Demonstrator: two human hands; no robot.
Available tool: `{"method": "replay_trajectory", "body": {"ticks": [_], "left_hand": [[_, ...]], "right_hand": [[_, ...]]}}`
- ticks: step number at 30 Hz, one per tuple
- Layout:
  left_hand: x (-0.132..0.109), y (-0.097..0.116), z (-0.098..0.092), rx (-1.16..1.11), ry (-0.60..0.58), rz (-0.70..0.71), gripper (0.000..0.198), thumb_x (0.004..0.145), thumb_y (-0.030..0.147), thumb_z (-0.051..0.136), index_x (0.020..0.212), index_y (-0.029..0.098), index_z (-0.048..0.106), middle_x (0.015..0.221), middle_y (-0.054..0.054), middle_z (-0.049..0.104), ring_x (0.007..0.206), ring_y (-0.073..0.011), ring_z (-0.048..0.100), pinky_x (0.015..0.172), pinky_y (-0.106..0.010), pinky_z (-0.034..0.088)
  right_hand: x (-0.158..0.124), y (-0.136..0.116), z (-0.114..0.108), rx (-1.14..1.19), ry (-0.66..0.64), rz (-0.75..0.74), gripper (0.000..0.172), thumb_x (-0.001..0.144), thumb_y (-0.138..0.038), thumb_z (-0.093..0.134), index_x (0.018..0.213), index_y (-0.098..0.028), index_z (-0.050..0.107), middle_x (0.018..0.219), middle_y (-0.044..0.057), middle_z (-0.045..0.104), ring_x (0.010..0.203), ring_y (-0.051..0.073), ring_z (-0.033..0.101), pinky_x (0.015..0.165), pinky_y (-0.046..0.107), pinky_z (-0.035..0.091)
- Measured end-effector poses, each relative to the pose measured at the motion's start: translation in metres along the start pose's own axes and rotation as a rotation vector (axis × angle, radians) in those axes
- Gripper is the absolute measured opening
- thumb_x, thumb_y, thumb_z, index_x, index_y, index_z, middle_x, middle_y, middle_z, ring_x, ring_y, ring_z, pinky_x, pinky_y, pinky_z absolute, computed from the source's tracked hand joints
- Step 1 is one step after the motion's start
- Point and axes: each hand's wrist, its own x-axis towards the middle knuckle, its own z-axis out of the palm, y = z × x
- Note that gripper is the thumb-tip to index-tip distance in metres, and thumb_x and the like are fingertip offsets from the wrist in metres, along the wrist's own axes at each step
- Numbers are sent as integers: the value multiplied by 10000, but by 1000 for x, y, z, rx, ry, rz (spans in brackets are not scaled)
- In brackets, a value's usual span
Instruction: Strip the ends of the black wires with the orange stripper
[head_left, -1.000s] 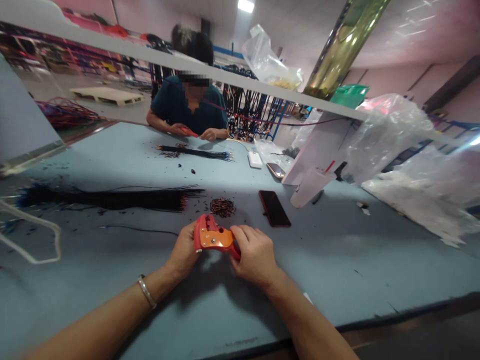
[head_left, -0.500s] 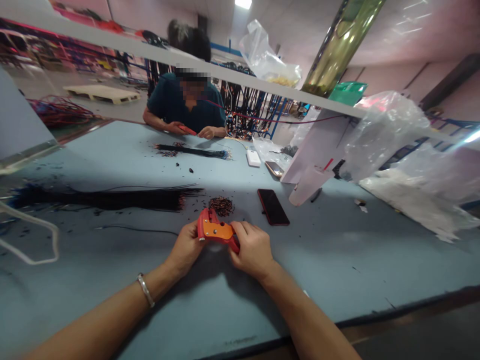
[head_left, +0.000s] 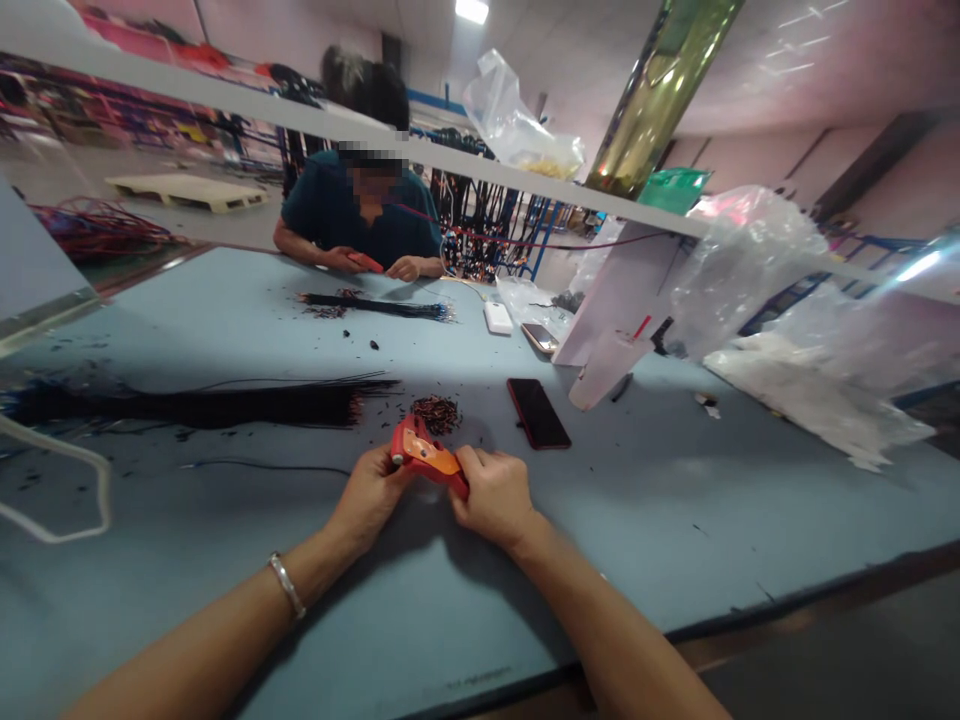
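Note:
My right hand (head_left: 495,500) is closed round the handles of a red and orange wire stripper (head_left: 429,455), whose jaw end points left. My left hand (head_left: 375,497) is closed right by that jaw end. A thin black wire (head_left: 277,467) runs from my left hand out to the left over the table; its other end is hidden by the hand and the tool. Just beyond the stripper lies a small pile of short cut bits (head_left: 437,413). To the left is a thick bundle of black wires (head_left: 225,405).
On the table (head_left: 675,520) lie a dark phone (head_left: 538,412), a second phone (head_left: 540,338) and a white box (head_left: 497,318). A plastic cup (head_left: 607,372) leans by the shelf's upright panel. Across the table a co-worker (head_left: 360,215) holds a red tool near another wire bundle (head_left: 375,304).
The stripper has tilted, its handle end dropping slightly in my right hand. My left hand stays beside its jaw end. The whole view has shifted a little.

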Motion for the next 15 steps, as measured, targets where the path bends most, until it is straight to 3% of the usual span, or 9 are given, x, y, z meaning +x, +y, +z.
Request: {"method": "replay_trajectory", "body": {"ticks": [9,15], "left_hand": [[3,6,4,-30,36,-63,269,607,396,709,660,135,669,619,-10,667,605,-152,559,596,-237,452],[5,6,4,-33,50,-77,346,587,455,721,699,132,667,670,-24,679,642,-157,560,618,-236,442]], "right_hand": [[7,0,-4,0,-69,30,154,768,-277,545,866,-172,601,761,62,690,644,189,631,552,264,313],[9,0,-3,7,-69,35,160,792,-290,536,872,-168,602,759,64,691,633,183,638,536,258,314]]}}
